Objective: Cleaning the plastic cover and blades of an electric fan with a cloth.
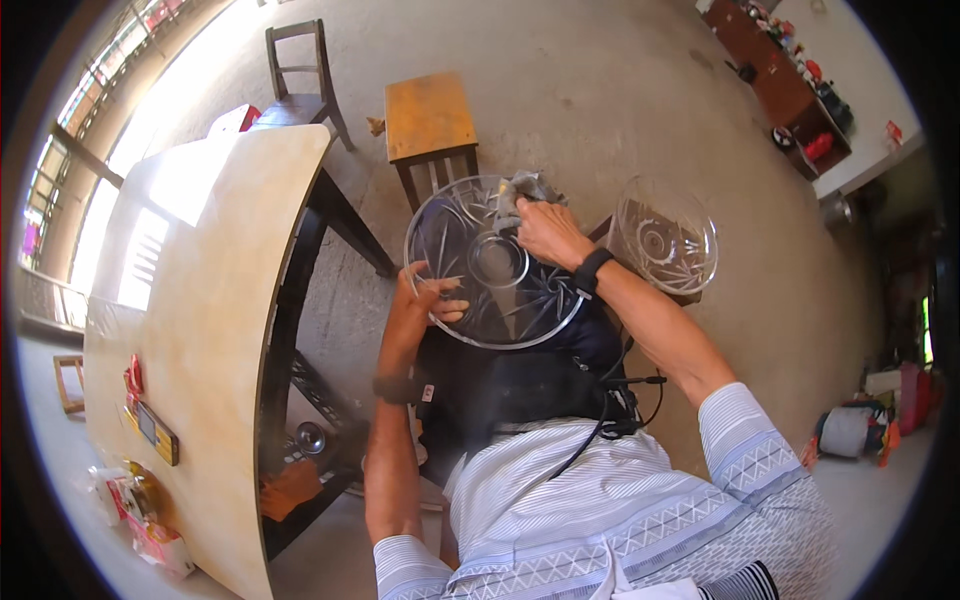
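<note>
Overhead fisheye view of a seated person working over the lap. A large round cut-glass platter (497, 262), clear with a star pattern and a plain central ring, rests tilted on the dark-clothed lap in front of the striped shirt. The left hand (428, 293) grips the platter's near-left rim, fingers curled over the edge with the thumb on the upper face; the fingertips below the glass are seen only through it and are hard to separate. The right hand (545, 232) is closed around a grey crumpled cloth (522, 191), pressing it against the platter's far rim; most of the cloth is hidden by the fingers, so its full extent cannot be told. A dark band sits on the right wrist, and a black cable runs down across the lap to the shirt. To the right, just beside the right forearm, a clear cut-glass bowl (665, 242) stands on a low surface that is largely covered by the bowl and arm. Beyond the platter stands a small wooden stool (430, 118), its legs partly hidden by the glass. At left a pale wooden table (200, 300) bends with the lens; small packets at its near end are too distorted to identify. A dark wooden chair (300, 75) stands behind it on the concrete floor.
</note>
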### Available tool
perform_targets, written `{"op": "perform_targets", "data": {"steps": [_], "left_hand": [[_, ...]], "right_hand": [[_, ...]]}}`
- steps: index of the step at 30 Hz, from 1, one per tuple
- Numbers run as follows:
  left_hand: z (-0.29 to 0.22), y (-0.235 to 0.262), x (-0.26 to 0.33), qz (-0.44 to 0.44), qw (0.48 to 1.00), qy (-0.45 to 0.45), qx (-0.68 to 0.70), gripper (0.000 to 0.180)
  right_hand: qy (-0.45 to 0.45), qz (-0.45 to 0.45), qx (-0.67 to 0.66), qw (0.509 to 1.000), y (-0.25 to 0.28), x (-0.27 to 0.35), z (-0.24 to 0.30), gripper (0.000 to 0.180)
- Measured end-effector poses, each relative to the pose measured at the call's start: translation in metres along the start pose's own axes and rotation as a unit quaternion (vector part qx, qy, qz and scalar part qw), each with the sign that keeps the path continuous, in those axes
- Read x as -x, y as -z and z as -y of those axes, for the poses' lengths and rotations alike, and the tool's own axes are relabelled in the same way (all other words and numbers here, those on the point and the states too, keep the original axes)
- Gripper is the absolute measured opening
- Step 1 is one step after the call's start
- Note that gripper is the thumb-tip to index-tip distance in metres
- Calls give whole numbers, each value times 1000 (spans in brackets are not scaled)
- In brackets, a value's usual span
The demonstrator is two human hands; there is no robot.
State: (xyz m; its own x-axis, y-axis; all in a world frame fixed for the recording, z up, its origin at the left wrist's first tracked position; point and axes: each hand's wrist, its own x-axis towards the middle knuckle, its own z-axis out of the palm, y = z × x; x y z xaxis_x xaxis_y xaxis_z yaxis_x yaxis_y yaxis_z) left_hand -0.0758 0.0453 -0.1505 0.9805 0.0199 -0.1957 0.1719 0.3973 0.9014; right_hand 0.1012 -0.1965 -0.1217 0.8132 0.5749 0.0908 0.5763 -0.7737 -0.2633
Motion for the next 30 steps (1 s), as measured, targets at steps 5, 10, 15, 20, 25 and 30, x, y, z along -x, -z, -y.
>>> {"op": "perform_targets", "data": {"steps": [5,10,15,20,25,30], "left_hand": [[-9,-3,3,-14,1000,17,-13,62],[-9,-3,4,-13,1000,16,-7,59],[-15,-5,9,5,1000,9,-17,53],[-5,2,6,5,1000,9,10,59],[-3,3,7,2,1000,4,4,59],[-6,-1,2,-17,1000,25,1,55]], "right_hand": [[16,15,-25,999,-7,-34,49,24],[149,14,-70,986,-24,-23,103,36],[162,123,-125,971,8,18,111,50],[124,80,-67,987,5,-8,91,51],[32,33,-9,999,11,-33,50,38],[-34,40,-14,999,16,-15,23,32]]}}
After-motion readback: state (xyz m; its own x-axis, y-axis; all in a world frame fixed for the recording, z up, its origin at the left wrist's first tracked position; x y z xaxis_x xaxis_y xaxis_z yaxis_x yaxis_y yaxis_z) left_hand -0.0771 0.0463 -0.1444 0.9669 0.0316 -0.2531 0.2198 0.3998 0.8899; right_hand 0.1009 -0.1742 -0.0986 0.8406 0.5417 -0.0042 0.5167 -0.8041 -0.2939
